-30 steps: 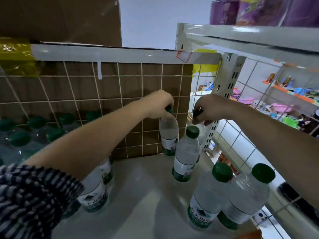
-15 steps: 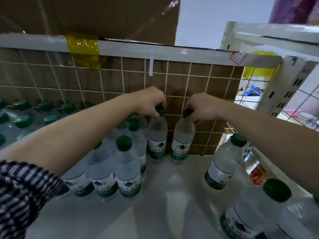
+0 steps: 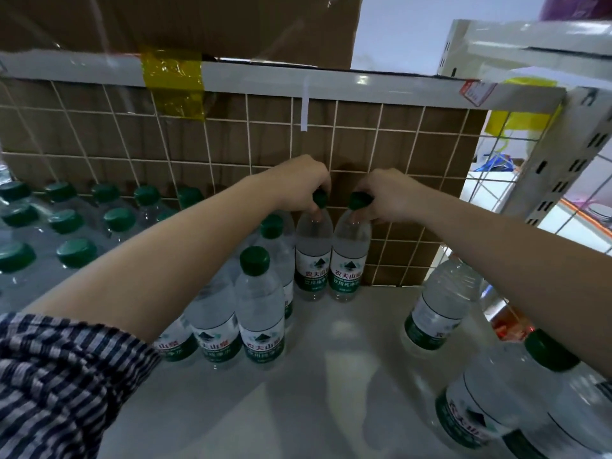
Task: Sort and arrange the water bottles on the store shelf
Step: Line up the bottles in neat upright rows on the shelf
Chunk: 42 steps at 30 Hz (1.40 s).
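Left hand (image 3: 299, 182) reaches in from above and curls its fingers round the green cap of the first bottle (image 3: 313, 256), clamped on it at the very top. Right hand (image 3: 389, 197) pinches the cap of the second bottle (image 3: 350, 256) in the same way, thumb and fingers wrapped round it. Both bottles stand upright on the pale shelf (image 3: 331, 376), side by side and touching, pressed close to the foot of the wire grid (image 3: 231, 144), with their green and white labels facing outward.

Just out from the wire grid, on the first bottle's side, a cluster of bottles (image 3: 260, 313) stands upright in short rows, packed shoulder to shoulder and partly hidden under the left forearm. Farther along the wire grid on that side sits a wrapped pack (image 3: 66, 223) of green-capped bottles under clear film. Toward the other end of the wire grid, well apart from the held pair, a lone bottle (image 3: 440, 303) stands with its cap hidden behind the right forearm. Farthest from the wire grid, at the shelf's near corner, two near bottles (image 3: 496, 402) stand close together.

Yellow tape (image 3: 172, 81) wraps the rail along the top of the wire grid, and a cardboard box (image 3: 198, 24) rests above that rail. A striped sleeve (image 3: 59, 382) covers the left upper arm.
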Tool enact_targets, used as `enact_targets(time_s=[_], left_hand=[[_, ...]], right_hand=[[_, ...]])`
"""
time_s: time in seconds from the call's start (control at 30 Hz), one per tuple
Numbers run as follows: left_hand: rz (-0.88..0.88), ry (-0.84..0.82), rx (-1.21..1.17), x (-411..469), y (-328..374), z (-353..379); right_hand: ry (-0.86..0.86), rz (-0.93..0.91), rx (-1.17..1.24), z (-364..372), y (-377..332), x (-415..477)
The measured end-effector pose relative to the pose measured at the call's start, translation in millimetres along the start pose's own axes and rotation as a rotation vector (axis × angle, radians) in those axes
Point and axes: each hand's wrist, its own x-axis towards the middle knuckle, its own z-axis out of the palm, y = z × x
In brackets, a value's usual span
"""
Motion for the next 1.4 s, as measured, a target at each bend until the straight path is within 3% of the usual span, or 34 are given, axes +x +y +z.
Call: enact_targets(time_s=[0.17, 0.23, 0.33, 0.43, 0.73, 0.87, 1.03, 1.2, 1.4], left_hand=[[-0.029, -0.020, 0.333, -9.5, 17.8, -11.8], [-0.017, 0.045, 0.432, -12.9, 31.9, -19.5], [0.091, 0.187, 0.269, -12.8, 64.7, -22.9], [0.241, 0.213, -0.022, -5.7, 108.3, -18.0], [0.417, 0.115, -0.308, 27.4, 166.8, 14.5], [0.432, 0.105, -0.254, 30.9, 170.6, 15.8], [0.362, 0.079, -0.133, 27.5, 168.3, 11.5], [0.300, 0.043, -0.083, 12.7, 147.7, 4.3], [0.225, 0.031, -0.086, -25.3, 105.4, -10.8]], right_hand=[[0.035, -0.026, -0.142, -13.4, 10.2, -27.2], [0.047, -0.016, -0.131, -28.7, 18.8, -48.2], [-0.044, 0.000, -0.114, -51.4, 34.3, -94.6], [-0.150, 0.008, -0.145, -58.3, 42.3, -145.7], [-0.025, -0.001, -0.025, -35.4, 51.7, -221.8], [-0.063, 0.000, -0.011, -26.5, 52.4, -222.4], [-0.262, -0.002, 0.012, -22.0, 43.2, -229.0], [-0.194, 0.076, -0.159, -18.5, 53.9, -209.9], [-0.141, 0.049, -0.106, -22.4, 42.5, -169.5]])
